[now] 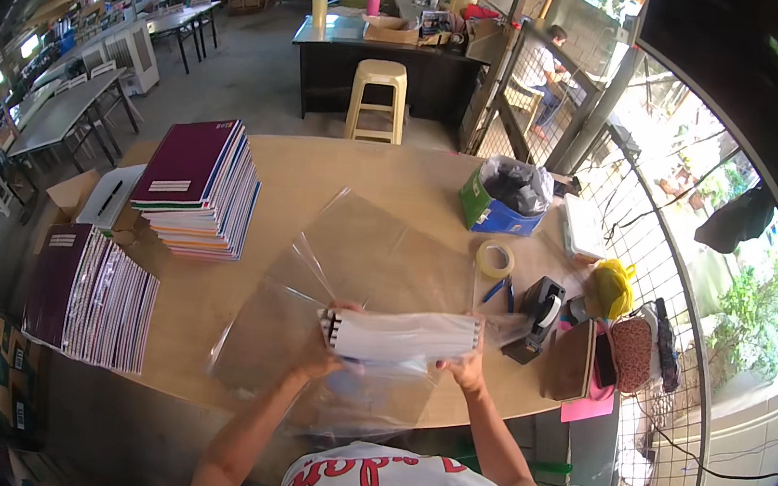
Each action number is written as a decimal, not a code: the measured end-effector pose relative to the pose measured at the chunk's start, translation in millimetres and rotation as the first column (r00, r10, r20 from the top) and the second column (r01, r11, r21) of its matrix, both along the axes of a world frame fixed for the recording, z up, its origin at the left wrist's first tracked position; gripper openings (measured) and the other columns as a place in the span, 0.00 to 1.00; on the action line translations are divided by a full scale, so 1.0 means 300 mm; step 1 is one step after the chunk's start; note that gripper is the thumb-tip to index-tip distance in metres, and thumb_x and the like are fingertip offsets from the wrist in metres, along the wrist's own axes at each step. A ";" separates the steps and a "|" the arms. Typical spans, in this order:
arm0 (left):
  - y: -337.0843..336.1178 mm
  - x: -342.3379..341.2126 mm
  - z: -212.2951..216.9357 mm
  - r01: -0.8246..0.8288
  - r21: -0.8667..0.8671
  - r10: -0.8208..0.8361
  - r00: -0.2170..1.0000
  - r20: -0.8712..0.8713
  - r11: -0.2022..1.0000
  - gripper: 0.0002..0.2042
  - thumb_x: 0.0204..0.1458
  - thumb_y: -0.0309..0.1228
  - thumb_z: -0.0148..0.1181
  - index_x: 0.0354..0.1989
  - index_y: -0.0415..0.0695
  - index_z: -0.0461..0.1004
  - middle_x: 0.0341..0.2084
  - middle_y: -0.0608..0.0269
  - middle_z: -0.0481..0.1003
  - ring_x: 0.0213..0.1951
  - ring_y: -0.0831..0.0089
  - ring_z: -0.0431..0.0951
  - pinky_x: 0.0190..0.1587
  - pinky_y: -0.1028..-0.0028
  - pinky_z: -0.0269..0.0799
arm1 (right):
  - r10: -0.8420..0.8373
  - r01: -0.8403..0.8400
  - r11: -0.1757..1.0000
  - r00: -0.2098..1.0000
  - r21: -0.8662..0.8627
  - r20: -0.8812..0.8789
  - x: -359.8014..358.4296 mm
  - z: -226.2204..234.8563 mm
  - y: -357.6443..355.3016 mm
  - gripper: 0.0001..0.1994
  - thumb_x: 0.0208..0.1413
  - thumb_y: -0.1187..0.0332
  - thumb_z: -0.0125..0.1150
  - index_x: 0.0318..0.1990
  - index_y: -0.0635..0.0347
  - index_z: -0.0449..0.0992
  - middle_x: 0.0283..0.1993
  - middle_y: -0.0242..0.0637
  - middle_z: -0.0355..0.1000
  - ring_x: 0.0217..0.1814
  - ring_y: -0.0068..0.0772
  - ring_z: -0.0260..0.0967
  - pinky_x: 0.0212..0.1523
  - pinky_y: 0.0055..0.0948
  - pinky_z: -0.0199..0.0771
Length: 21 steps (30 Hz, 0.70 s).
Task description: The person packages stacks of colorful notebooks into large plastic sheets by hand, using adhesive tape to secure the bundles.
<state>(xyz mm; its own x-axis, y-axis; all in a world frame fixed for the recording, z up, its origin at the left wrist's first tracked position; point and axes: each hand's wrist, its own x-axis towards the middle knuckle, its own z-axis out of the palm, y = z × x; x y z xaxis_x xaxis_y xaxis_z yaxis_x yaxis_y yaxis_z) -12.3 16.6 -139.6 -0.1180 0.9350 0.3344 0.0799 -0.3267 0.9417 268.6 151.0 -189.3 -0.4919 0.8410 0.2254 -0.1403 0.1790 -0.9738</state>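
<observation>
Between my two hands is a stack of notebooks (404,338), turned so that its white page edges face up and dark bands show at its ends. My left hand (321,355) grips the left end, its fingers partly hidden behind the stack. The right end is in my right hand (463,365), with the thumb on the near side. Clear plastic film lies around and under the stack, and a large clear plastic sheet (365,240) spreads over the table beyond it. Whether the notebooks are inside the film I cannot tell.
Left on the wooden table (307,160) stand two piles of purple-covered notebooks (187,160) (63,286). At right are a tape roll (495,258), blue-handled pliers (497,289), a black tape dispenser (535,321), a bag-lined box (499,213) and a brown box (570,362). Wire mesh borders the right side.
</observation>
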 end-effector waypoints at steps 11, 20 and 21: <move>0.028 0.183 0.090 -0.684 0.282 0.693 0.716 0.085 0.672 0.50 0.35 0.57 0.75 0.62 0.41 0.54 0.58 0.51 0.53 0.59 0.57 0.60 0.59 0.58 0.64 | -0.508 -0.254 0.408 0.735 0.877 0.449 -0.055 0.754 -0.089 0.18 0.36 0.61 0.77 0.38 0.46 0.79 0.70 0.43 0.56 0.76 0.64 0.38 0.70 0.72 0.33; 0.007 0.148 0.106 -0.639 0.334 0.719 0.648 -0.252 0.693 0.41 0.36 0.58 0.73 0.52 0.39 0.67 0.55 0.50 0.61 0.61 0.53 0.58 0.61 0.54 0.59 | -0.505 -0.413 0.314 0.690 0.855 0.518 -0.048 0.871 -0.092 0.08 0.36 0.67 0.73 0.23 0.52 0.78 0.64 0.40 0.63 0.74 0.59 0.45 0.71 0.71 0.33; -0.003 0.139 0.114 -0.587 0.354 0.684 0.654 -0.324 0.728 0.37 0.37 0.56 0.73 0.50 0.42 0.70 0.52 0.52 0.64 0.60 0.52 0.59 0.61 0.53 0.59 | -0.344 -0.520 0.314 0.718 0.795 0.605 -0.032 0.887 -0.100 0.08 0.35 0.68 0.73 0.23 0.51 0.77 0.64 0.40 0.63 0.75 0.59 0.45 0.72 0.69 0.33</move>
<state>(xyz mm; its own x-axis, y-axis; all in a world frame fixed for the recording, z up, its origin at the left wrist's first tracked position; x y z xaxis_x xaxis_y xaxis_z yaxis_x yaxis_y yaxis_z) 29.4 15.8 -105.4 -0.4661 0.5862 0.6626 0.6939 -0.2224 0.6848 258.9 120.8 76.9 -0.8947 0.2334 0.3809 0.2573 0.9662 0.0123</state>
